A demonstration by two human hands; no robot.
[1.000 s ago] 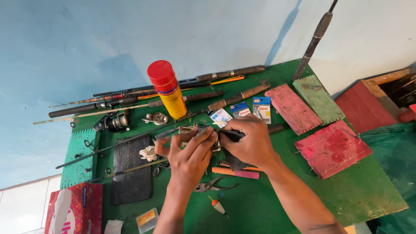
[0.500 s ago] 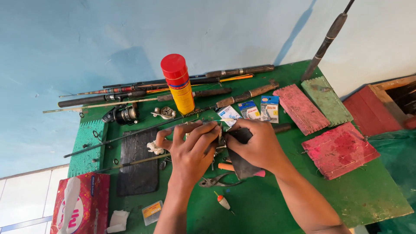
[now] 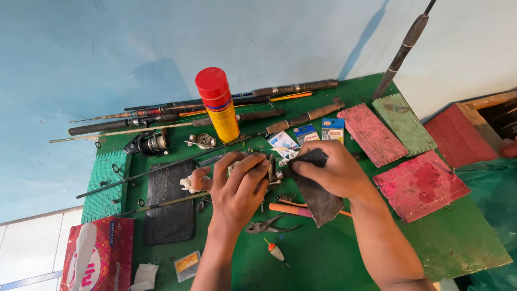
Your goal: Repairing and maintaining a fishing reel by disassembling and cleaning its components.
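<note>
Over the middle of the green table (image 3: 431, 253), the left hand (image 3: 237, 188) is curled shut around a small fishing reel (image 3: 272, 170), while the right hand (image 3: 334, 172) pinches a dark cloth (image 3: 320, 199) against it. Around them lie one red-capped spray can (image 3: 218, 105), three small packets (image 3: 307, 134), three ridged boards (image 3: 401, 143), one pair of pliers (image 3: 269, 225) and one float (image 3: 276, 251).

We see a red-capped yellow spray can (image 3: 218, 105) standing upright among fishing rods (image 3: 177, 116), pliers (image 3: 266, 225), a tissue box (image 3: 99, 256) and ridged plastic boards (image 3: 388, 129) on the green counter (image 3: 431, 253).
</note>
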